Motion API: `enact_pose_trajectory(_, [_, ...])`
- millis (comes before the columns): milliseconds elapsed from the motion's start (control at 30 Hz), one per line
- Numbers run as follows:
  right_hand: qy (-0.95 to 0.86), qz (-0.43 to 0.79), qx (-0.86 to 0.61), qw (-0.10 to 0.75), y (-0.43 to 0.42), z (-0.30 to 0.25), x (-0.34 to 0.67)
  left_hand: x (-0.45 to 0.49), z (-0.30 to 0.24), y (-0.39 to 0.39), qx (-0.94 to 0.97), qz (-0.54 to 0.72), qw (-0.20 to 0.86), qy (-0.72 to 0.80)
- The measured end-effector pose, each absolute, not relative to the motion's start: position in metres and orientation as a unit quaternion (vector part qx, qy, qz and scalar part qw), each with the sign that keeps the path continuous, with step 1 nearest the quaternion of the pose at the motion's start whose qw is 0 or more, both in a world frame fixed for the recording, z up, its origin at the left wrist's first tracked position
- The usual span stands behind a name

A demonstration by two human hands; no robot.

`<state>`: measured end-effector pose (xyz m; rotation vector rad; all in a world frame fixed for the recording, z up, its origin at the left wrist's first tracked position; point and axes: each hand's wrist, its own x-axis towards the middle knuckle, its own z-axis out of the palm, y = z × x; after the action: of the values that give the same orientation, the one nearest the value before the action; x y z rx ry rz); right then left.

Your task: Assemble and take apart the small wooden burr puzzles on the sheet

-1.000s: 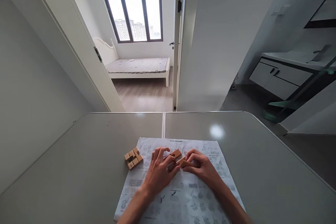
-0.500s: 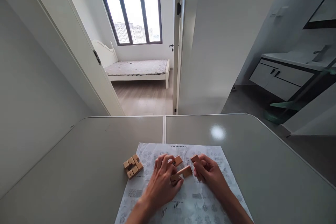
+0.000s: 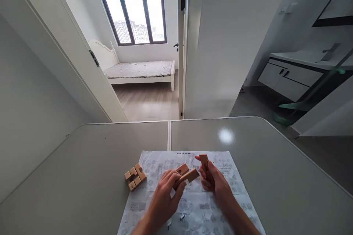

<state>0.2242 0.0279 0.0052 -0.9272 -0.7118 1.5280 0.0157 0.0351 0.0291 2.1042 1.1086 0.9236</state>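
Over the printed sheet (image 3: 206, 222), I have the left hand (image 3: 166, 195) gripping a wooden bar (image 3: 191, 176) and the right hand (image 3: 217, 183) gripping a wooden block (image 3: 203, 160). Clustered blocks (image 3: 137, 181) straddle the sheet's left edge.

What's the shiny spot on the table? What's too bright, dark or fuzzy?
In the head view: glare, probably reflected light, on the table; the window washes white above the buildings; small print on the sheet is fuzzy; the cabinet is dim; the wooden piece in the right hand is clearer.

Free rm rt of R grip (image 3: 217, 184); blk cluster (image 3: 137, 181) obstructs lt of L grip (image 3: 165, 192).
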Motion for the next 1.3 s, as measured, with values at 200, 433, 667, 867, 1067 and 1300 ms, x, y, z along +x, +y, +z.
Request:
enact_pose_trajectory(200, [-0.247, 0.733, -0.31, 0.552, 0.025, 0.008, 0.218, 0.031, 0.024, 0.021, 0.627, 0.35, 0.578, 0.388])
enact_pose_trajectory(433, [-0.255, 0.724, -0.34, 0.543, 0.021, 0.01, 0.215, 0.039, 0.029, 0.021, 0.62, 0.325, 0.579, 0.419])
enact_pose_trajectory(667, [-0.32, 0.658, -0.378, 0.567, 0.021, 0.009, 0.209, 0.04, 0.032, 0.022, 0.658, 0.308, 0.527, 0.441])
enact_pose_trajectory(867, [-0.378, 0.58, -0.457, 0.558, 0.016, 0.013, 0.207, 0.04, 0.028, 0.022, 0.662, 0.308, 0.513, 0.451])
enact_pose_trajectory(1067, [-0.441, 0.518, -0.474, 0.559, 0.014, 0.01, 0.208, 0.04, 0.027, 0.022, 0.668, 0.311, 0.495, 0.46])
enact_pose_trajectory(1300, [-0.53, 0.396, -0.498, 0.561, 0.012, 0.004, 0.206, 0.04, 0.026, 0.021, 0.679, 0.316, 0.477, 0.46])
